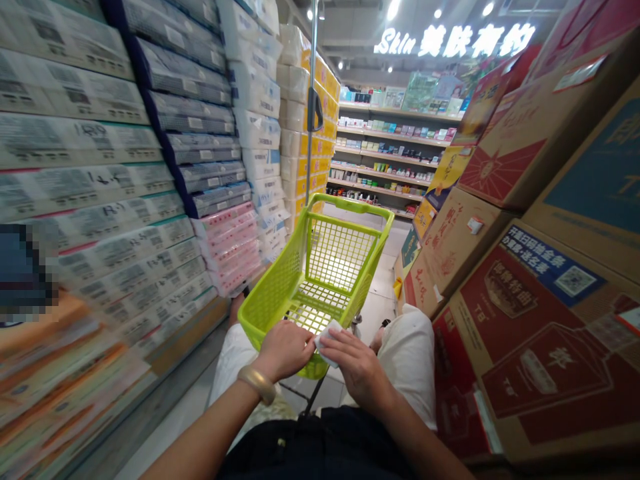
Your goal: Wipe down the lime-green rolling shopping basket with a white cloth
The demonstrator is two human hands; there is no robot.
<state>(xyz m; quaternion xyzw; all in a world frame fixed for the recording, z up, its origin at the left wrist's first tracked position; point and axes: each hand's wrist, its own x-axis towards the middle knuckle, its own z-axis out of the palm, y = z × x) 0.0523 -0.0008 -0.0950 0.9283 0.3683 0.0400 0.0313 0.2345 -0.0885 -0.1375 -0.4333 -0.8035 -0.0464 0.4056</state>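
A lime-green plastic shopping basket (270,293) stands empty on the floor between my knees, its near rim right under my hands. My left hand (285,348), with a gold bangle on the wrist, is closed on that near rim. My right hand (353,363) pinches a small white cloth or tissue (327,341) against the rim beside the left hand. A metal pole with a black handle (314,110) rises from behind the basket.
Stacked packs of tissue paper (150,167) wall the left side of the narrow aisle. Piled red and brown cardboard cartons (525,300) line the right. Shelves of small products (390,160) stand at the far end under a lit sign.
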